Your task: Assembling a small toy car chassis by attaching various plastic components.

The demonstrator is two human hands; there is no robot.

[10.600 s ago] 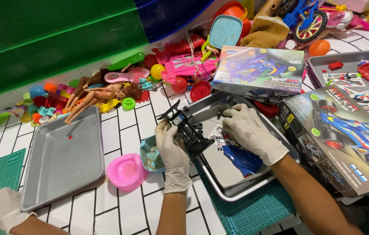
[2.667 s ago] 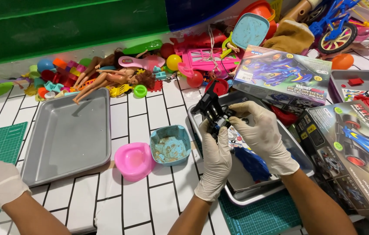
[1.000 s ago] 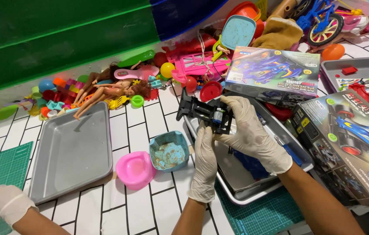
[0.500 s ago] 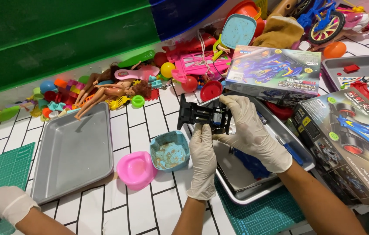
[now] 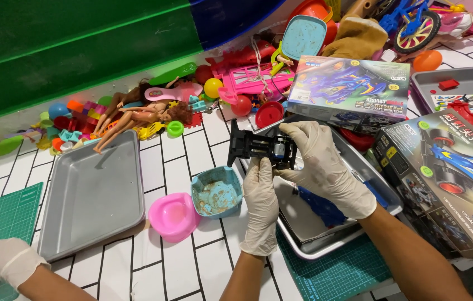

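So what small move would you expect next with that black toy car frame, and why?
Probably a slight turn of the black toy car chassis to check its small motor: left hand steadies it from below, right hand pinches the motor end, above the metal tray.

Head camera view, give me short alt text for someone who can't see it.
Two gloved hands, left and right, hold a black toy car chassis over a metal tray on a white tiled table strewn with toys.
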